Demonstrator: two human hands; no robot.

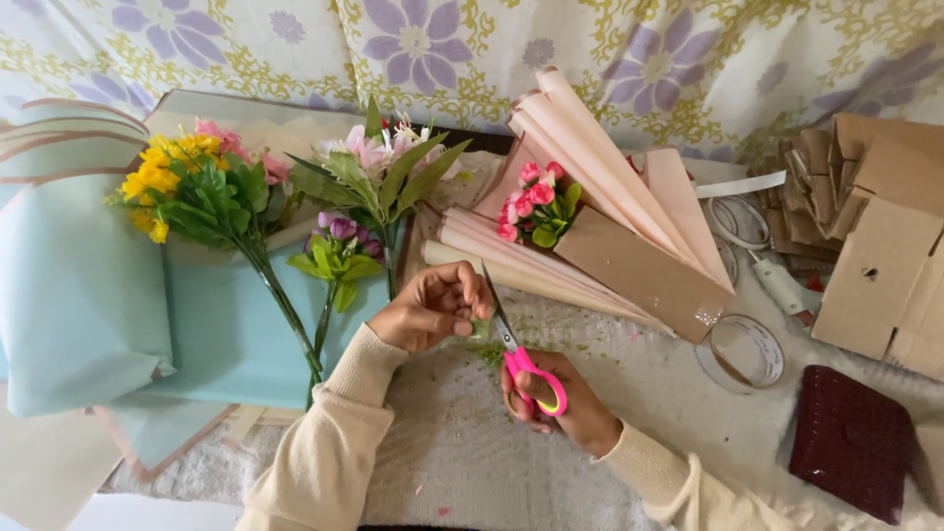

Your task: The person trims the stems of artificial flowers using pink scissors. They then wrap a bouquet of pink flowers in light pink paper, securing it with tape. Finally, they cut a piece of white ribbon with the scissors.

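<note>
**Two hands, one small green stem**

Two of my left hand point(433, 307) fingers pinch a green stem bit point(479, 329), while my right hand point(565, 408) grips pink scissors point(521, 359), blades parted around it. Flower bunches point(256, 197) lie on blue paper point(226, 334) toward the table's left edge. Blades sit near my fingertips; a slip could nick them.

Scissors point(518, 349): pink handles with yellow-green inner rims, plain metal blades. Held upright-ish, blades pointing up and slightly left, tips near the fingertips of the other hand; blades look nearly closed, hard to tell exactly. Handles sit low, over the pale speckled work surface near its front middle. Green stem piece point(479, 329): small, short, pinched just left of the blades, touching or almost touching them. Mostly hidden by fingers, shape unclear.
</note>
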